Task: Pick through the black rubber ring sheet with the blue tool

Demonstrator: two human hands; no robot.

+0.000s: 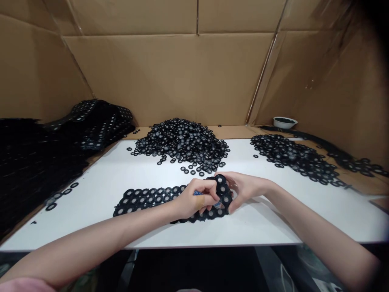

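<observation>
A strip of joined black rings with pale centres (158,198) lies across the white board in front of me, its right end raised and bent. My left hand (199,198) is closed over this end around a small blue tool with a clear tip, mostly hidden by the fingers, so I cannot tell its exact kind. A tan patch or tape shows on a left finger. My right hand (240,190) grips the strip's right end from the side, thumb at the near edge and fingers behind it.
Loose black rings form a big heap (182,142) at the back middle and a second heap (291,156) at the right. A white bowl (285,123) with dark contents stands at the back right. Black ring sheets (103,121) pile up at the left. Cardboard walls (170,77) surround the board.
</observation>
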